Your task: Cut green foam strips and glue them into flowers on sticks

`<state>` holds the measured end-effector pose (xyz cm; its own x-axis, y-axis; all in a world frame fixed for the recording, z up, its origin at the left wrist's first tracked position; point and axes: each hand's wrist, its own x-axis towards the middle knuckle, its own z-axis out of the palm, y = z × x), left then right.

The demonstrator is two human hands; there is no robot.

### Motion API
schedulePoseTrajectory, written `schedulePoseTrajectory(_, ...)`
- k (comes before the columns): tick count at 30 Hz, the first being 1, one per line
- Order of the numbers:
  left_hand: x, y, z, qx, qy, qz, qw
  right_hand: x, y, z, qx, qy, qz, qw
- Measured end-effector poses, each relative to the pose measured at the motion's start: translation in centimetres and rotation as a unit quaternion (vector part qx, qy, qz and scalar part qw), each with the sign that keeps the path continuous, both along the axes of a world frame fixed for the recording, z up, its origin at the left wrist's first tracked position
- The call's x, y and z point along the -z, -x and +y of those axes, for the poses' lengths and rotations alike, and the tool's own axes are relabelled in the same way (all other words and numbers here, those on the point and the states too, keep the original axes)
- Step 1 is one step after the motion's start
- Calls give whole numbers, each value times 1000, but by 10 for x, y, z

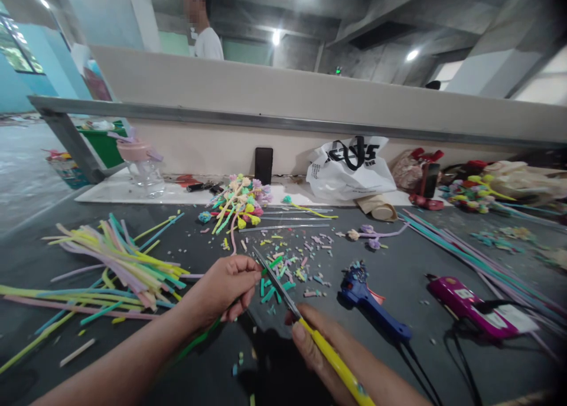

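My right hand (316, 344) grips yellow-handled scissors (283, 294) whose blades point up and left over the dark table (398, 359). My left hand (221, 291) is closed in a pinch on a green stick (199, 340) and holds it up to the blades. Small cut pieces (290, 264) in green, pink and yellow lie scattered just beyond both hands. A pile of long pastel sticks (119, 261) lies to the left of my left hand.
A blue glue gun (370, 299) and a magenta tool (469, 305) with black cords lie at the right. A bunch of finished coloured flowers (239, 202), a black phone (263, 165), a white bag (348, 169) and a clear cup (144, 169) stand along the back. A person (204, 22) stands behind the partition.
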<state>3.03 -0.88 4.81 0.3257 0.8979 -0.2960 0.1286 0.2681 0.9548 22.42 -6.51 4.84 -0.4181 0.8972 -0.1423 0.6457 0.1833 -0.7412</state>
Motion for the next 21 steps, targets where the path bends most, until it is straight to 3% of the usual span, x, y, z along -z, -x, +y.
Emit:
schedulePoseTrajectory(5, 4, -1, 2, 6, 5, 12, 1000, 0, -1, 1, 21, 6, -4, 1000)
schedulePoseTrajectory(9, 10, 2, 6, 15, 5, 21, 1000, -1, -3, 2, 77, 42, 31, 996)
schedulePoseTrajectory(16, 16, 11, 12, 47, -2, 46, 998, -2, -8, 10, 136, 234, 124, 955)
schedulePoseTrajectory(21, 17, 9, 13, 26, -9, 38, 999, 7, -15, 15, 167, 281, 159, 932)
